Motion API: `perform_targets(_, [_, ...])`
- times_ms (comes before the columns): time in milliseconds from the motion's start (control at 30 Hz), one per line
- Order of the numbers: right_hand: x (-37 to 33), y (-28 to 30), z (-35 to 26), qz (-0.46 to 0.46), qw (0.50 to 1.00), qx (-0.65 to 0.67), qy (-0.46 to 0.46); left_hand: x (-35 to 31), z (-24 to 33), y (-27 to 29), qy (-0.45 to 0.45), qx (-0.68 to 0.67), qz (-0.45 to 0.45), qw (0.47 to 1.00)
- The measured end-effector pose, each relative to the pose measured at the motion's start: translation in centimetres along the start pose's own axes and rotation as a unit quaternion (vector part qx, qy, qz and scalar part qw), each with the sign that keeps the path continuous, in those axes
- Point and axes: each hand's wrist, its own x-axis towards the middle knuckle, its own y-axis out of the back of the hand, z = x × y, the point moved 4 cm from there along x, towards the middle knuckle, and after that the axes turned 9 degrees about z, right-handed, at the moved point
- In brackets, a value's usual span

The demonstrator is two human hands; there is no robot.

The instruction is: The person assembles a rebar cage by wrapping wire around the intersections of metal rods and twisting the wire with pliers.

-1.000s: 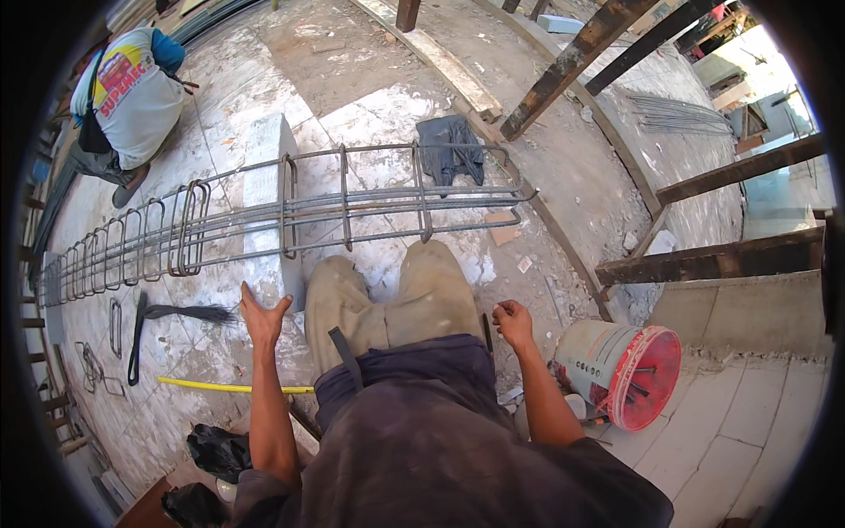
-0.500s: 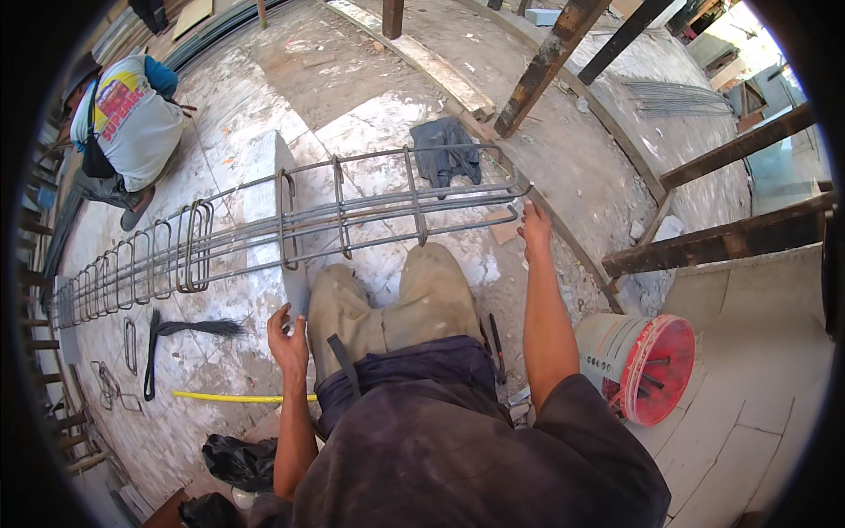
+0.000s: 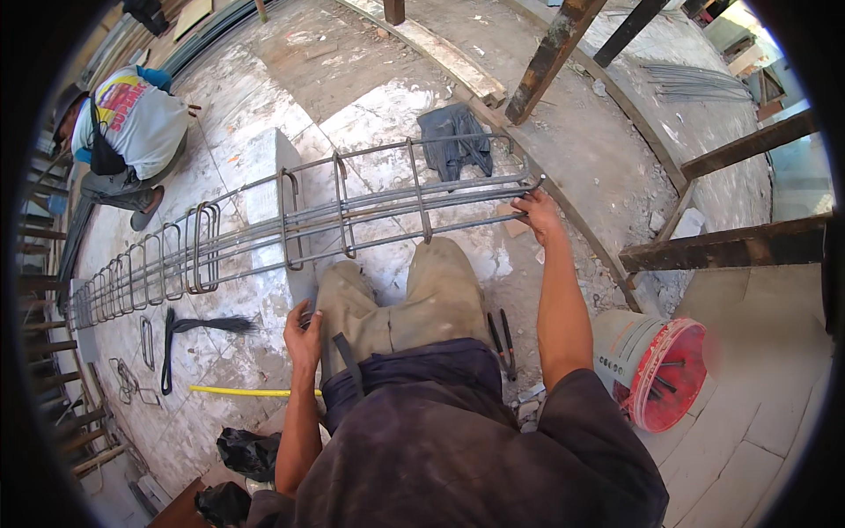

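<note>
Head view, the only one: looks down on a tiled floor (image 3: 387,106) with a long rebar cage (image 3: 341,209) spanning it, carried across the top of a pale block (image 3: 268,172) and jutting out past that block's right edge. Note the right hand (image 3: 539,217) at the cage's free end, its fingers bent at the bar tips and seemingly in contact; cannot tell whether closed around a bar or merely resting against one. See the left hand (image 3: 304,339) just off the block's near end, fingers loosely curled and half spread, thumb apart, holding nothing visible.

Find dark-handled pincers (image 3: 505,348) unheld on the floor beside the right thigh, and a bundle of black wire (image 3: 207,325) left of the block's near corner, with a loose stirrup (image 3: 146,343) lying farther left. See also a tipped bucket (image 3: 616,348) well to the right of the pincers.

Judge the step in hand as handling the cage at its free end, perhaps to steady or shift it. Would call next for a sure grip on the bars, clear of the cut tips, and for support from the left side, without dragging the cage off the block's top.
</note>
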Motion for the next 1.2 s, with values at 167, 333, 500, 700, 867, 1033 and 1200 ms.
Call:
perform_targets(167, [-0.4,-2.8,-2.0,-0.015,0.992,-0.109,0.061,-0.5,1.8,2.5,-0.015,0.030,0.027,0.999])
perform_targets(333, [4.2,4.6,-0.7,0.058,0.997,0.017,0.039,0.7,3.0,0.1,-0.062,0.092,-0.011,0.994])
perform_targets(500, [5.9,2.1,-1.1,0.060,0.883,-0.304,0.352,-3.0,1.2,2.6,-0.030,0.071,0.030,0.997])
perform_targets(700, [10.3,2.9,-2.5,0.049,0.994,-0.036,0.086,-1.9,2.0,2.7,-0.014,0.079,0.031,0.996])
perform_targets(867, [8.7,0.5,-2.6,0.067,0.991,-0.076,0.089,-0.4,1.8,4.6,-0.020,0.068,0.093,0.993])
perform_targets(1033, [2.6,0.0,-2.7,0.117,0.986,-0.033,0.118,2.5,2.2,7.5,-0.017,0.033,0.233,0.972])
perform_targets(1200, [-5.6,5.5,3.8,0.202,0.979,-0.020,0.035,8.1,-1.2,10.2,-0.028,0.060,0.335,0.940])
